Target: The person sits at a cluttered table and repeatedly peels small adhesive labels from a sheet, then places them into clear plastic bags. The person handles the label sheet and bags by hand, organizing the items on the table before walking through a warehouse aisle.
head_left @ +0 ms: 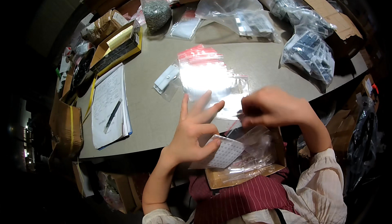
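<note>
My left hand (194, 132) has its outer fingers spread over the near edge of a pile of clear zip bags (202, 71) with red strips. Its thumb lies on a white sheet with rows of small dark marks (224, 150), pinched against the index finger. My right hand (271, 107) is curled, its blurred fingertips at the near right of the pile. A small clear bag with a red line (232, 128) shows just below those fingertips; whether they grip it is hidden. Below both hands, a shallow cardboard box (245, 177) at my lap holds crumpled clear bags (255, 152).
Left of the pile lies a bagged white part (166, 78). A notebook (107, 113) with a pen (112, 115) is further left, near an open black-and-yellow box (118, 48). At the back stand a bag of small metal pieces (156, 13) and large bags of parts (310, 54).
</note>
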A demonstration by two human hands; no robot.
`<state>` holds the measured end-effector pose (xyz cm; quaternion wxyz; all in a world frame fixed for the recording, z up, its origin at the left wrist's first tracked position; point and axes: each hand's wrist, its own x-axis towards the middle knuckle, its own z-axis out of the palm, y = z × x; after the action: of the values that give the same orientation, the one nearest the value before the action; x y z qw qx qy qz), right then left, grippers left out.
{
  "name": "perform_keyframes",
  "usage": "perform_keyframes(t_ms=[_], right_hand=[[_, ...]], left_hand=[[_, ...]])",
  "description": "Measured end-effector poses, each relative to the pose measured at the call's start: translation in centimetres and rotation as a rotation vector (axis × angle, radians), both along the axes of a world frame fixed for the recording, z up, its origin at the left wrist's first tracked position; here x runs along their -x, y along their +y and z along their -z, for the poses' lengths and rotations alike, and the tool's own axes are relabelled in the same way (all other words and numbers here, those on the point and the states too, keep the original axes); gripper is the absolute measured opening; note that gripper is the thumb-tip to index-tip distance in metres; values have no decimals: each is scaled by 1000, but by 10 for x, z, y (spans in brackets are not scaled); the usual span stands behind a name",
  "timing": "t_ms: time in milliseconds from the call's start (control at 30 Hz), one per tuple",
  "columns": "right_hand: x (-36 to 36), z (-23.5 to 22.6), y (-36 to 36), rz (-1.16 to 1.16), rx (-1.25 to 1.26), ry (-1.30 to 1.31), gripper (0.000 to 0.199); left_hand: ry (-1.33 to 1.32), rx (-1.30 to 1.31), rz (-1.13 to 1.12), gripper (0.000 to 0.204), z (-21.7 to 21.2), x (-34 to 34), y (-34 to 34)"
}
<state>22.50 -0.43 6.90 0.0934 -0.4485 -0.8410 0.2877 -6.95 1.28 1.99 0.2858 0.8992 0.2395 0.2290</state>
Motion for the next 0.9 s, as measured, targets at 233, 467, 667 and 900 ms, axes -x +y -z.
perform_keyframes(t_ms=[233, 467, 667, 900], right_hand=[[11, 23, 24, 116, -236, 164, 19], [2, 24, 12, 234, -298, -44, 28], [-22, 2, -5, 184, 23, -155, 54], [-19, 1, -22, -26, 127, 89, 36]], left_hand=[[20, -10, 21, 21, -3, -1, 3], [-107, 109, -11, 22, 0, 2, 4], [-232, 260, -30, 26, 3, 11, 6], [-138, 162, -48, 23, 2, 5, 6]])
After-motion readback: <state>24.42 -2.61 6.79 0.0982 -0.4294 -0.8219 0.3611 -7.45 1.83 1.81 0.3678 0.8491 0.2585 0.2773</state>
